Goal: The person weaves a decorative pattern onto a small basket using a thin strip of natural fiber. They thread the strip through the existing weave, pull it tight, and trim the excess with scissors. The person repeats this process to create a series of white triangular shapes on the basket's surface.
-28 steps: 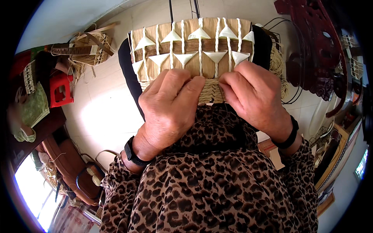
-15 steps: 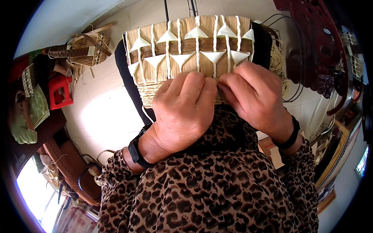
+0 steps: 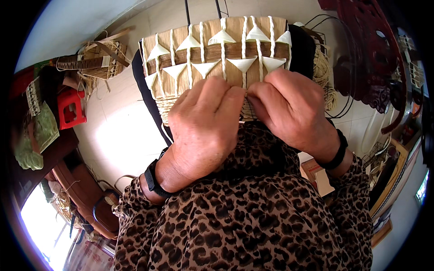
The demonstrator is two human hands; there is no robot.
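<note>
A woven straw piece [image 3: 212, 55], like a basket or bag, rests on a dark covering over my lap. Its tan face carries a brown band, white triangles and upright twisted cords, with rows of coiled strands along the near edge. My left hand [image 3: 203, 122] lies over that edge, fingers curled and thumb side facing right. Close beside it, my right hand [image 3: 294, 108] is pinched at the same edge. Whatever the fingertips grip is hidden behind the knuckles or too fine to name. A loose white strand hangs at the left of the piece.
A red plastic stool [image 3: 71, 109] and another woven item with a dark handle [image 3: 101, 59] are at the left. On the right are a bundle of pale strands [image 3: 323, 74] and carved dark red furniture [image 3: 361, 49]. A brown box [image 3: 316, 174] is below my right wrist.
The woven piece has shifted slightly left. Both hands have moved a little left with it, and the gap between them looks slightly wider.
</note>
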